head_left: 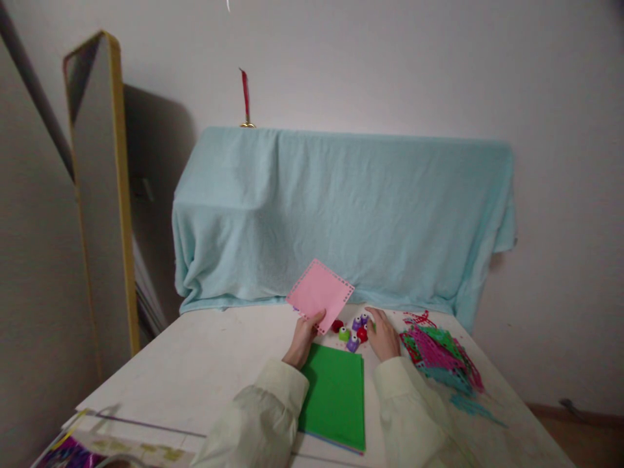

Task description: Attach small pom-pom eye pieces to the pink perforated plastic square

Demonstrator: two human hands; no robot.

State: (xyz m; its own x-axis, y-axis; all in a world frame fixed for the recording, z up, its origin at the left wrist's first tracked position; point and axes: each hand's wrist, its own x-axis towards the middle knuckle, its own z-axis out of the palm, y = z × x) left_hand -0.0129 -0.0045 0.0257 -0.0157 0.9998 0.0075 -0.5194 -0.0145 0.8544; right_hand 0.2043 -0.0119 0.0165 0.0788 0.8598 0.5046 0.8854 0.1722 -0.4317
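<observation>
The left hand (pixel 303 337) pinches a pink sheet (pixel 320 294) by its lower edge, lifted and tilted above the bench (pixel 195 370) near the far edge. The right hand (pixel 383 335) rests just beside it, fingers curled narrow over small punches (pixel 353 330); whether it grips one cannot be told. Between the sleeves lies a green stack (pixel 335 396), reaching toward the near edge. The left half of the bench is bare and open. A cut-paper pile (pixel 441 356) crowds the right edge. A blue cloth (pixel 341 214) hides whatever stands along the far edge. A box (pixel 107 445) at the near left corner is cut off.
</observation>
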